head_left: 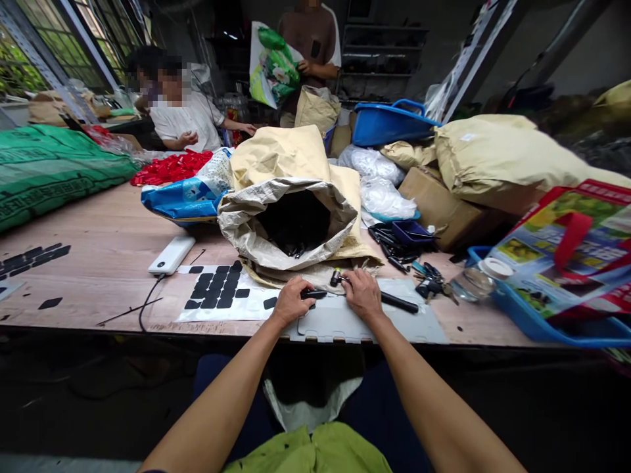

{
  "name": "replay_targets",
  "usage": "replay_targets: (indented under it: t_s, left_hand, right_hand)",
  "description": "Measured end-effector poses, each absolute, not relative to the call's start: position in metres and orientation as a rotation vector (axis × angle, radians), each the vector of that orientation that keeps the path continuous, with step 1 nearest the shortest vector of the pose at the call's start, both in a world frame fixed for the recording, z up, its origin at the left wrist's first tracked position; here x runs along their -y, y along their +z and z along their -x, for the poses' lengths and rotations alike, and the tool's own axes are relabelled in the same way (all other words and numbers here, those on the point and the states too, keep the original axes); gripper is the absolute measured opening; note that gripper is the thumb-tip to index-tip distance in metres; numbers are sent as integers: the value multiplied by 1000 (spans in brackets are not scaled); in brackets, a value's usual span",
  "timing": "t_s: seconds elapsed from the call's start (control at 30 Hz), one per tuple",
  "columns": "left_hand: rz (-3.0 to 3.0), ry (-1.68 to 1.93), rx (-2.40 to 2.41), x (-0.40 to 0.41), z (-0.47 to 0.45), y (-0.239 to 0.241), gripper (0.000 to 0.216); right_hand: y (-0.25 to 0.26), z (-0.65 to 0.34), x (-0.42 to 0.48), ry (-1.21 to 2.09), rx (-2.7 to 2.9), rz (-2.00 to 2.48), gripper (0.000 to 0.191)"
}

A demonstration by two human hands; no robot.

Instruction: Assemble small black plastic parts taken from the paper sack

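My left hand (292, 301) is closed on a small black rod-like piece (315, 293) just above the grey board (340, 322). My right hand (363, 295) is closed round a small hammer (400, 302). Its head, with a yellowish face, shows left of my fingers, and its black handle sticks out to the right. Behind both hands lies an open paper sack (236, 217) with dark pieces inside. Left of my left hand is a white sheet (256, 305) bearing rows of black rounded stickers (215, 289).
A white power bank (172, 255) with a cable lies left. Keys (431, 282), a clear jar (473, 284) and a blue basket (532, 328) stand right. Black pieces (389, 246) lie behind the keys. A green sack (59, 171) and red pieces (170, 167) sit far left. Two people (190, 121) (313, 39) are across the table.
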State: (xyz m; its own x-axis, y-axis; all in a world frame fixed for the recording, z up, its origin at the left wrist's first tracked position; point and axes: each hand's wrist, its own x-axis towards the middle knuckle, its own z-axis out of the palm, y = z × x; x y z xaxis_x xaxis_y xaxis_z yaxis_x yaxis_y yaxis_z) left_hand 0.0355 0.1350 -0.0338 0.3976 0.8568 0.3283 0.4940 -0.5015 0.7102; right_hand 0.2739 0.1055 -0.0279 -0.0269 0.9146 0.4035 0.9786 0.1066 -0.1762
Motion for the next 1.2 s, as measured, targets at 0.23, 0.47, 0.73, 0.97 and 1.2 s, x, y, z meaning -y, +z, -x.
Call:
replay_targets:
  t_s: [0.23,0.47,0.73,0.97,1.2]
  left_hand:
    - [-2117,968,-1109,-110,-37,-13,11]
    - [-2028,532,-766,11,-24,-38,23]
    - [-1615,-24,-1419,13,-19,-160,43]
    - [-1779,-317,-1145,-4,-25,-112,51]
    - [-1546,-14,-522,-99,-20,48,47]
  right_hand:
    - [-27,-273,-107,-199,1944,1896,17]
    - [-26,-271,-105,-195,1938,1894,16]
    - [-23,-270,-104,-188,1932,1915,16]
    - [-24,-271,-104,-194,1942,1920,15]
    - [-24,-270,-105,-206,1940,1923,15]
